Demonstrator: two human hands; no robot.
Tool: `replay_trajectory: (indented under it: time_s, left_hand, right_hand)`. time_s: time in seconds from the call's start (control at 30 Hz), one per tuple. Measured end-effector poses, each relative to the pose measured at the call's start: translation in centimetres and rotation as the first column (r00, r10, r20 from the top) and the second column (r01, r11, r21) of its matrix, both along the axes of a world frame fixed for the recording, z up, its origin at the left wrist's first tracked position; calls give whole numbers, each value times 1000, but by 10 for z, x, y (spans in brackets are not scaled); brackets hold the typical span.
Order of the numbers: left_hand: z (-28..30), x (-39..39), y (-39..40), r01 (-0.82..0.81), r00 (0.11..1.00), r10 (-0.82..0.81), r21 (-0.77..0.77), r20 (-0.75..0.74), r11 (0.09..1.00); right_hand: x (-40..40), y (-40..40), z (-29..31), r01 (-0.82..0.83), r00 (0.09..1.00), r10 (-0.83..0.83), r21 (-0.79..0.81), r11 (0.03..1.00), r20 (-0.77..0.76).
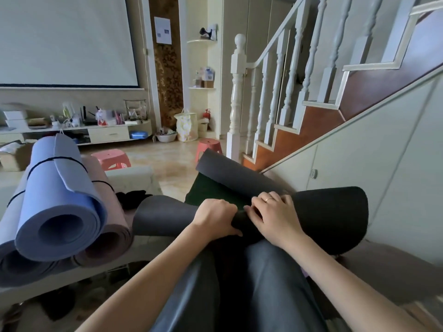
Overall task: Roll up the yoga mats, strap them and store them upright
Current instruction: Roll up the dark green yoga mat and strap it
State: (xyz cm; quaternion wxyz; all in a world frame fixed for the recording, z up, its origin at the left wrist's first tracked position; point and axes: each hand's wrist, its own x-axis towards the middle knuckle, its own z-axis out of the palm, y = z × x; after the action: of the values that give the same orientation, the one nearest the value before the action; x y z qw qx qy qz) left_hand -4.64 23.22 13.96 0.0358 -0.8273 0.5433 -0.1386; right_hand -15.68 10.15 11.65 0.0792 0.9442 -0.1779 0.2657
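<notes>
With the dark mat (pixel 335 212) across our lap and our left hand (pixel 215 218) and right hand (pixel 275 216) both curled tight on its roll, we should wind in the loose flap (pixel 227 171) evenly, edges square.

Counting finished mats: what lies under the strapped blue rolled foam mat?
Beneath the blue rolled mat lie a pink rolled mat and a grey-purple rolled mat; anything between them is hidden.

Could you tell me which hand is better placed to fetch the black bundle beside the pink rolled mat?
The left hand: it grips the dark grey foam mat on the side nearer the black bundle; the right hand lies farther.
</notes>
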Motion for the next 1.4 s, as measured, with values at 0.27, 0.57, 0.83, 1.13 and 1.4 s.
replay_trajectory:
  time_s: [0.27,0.57,0.83,1.13,1.4]
  left_hand:
    - [-18,3,10,63,997,-59,-65,54,996]
    - [-37,18,2,25,996,-25,3,-82,1000]
    - [-44,13,-8,-133,978,133,14,-161,991]
    - [-47,27,-18,-206,820,238,119,-521,971]
    - [-61,50,-39,-220,699,314,225,-642,949]
  right_hand:
    - [-20,-35,-32,62,938,-10,-138,989,348]
    - [-16,-24,-61,91,970,-114,113,989,214]
    - [-14,-22,-36,185,982,-176,220,958,-63]
    - [-39,-52,-69,39,982,-45,33,999,186]
    - [-41,-72,-92,204,951,-238,178,963,200]
